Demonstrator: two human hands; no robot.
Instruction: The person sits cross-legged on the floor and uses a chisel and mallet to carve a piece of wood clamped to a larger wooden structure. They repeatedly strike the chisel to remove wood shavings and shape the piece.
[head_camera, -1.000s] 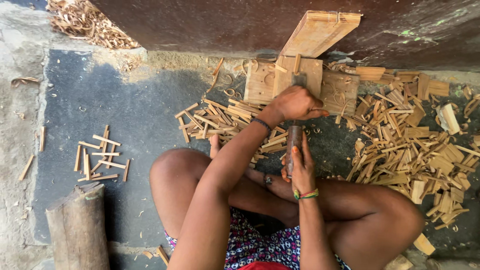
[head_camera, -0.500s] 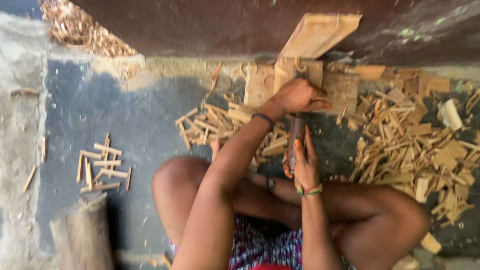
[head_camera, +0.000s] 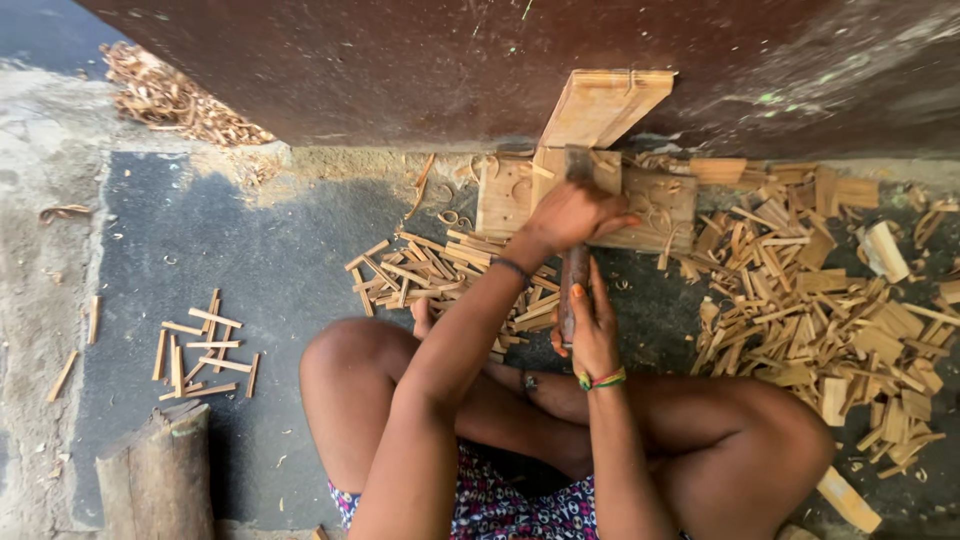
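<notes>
Wooden block (head_camera: 600, 105) steadier under left hand (head_camera: 572, 215) than before.

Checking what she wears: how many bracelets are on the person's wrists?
2: a dark bracelet on the left wrist over the split sticks, and a multicoloured bracelet on the right wrist above the knee. More could be hidden.

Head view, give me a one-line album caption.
Seated cross-legged, left hand steadies a pale wooden block while right hand grips a dark tool handle, amid split wood sticks.
</notes>
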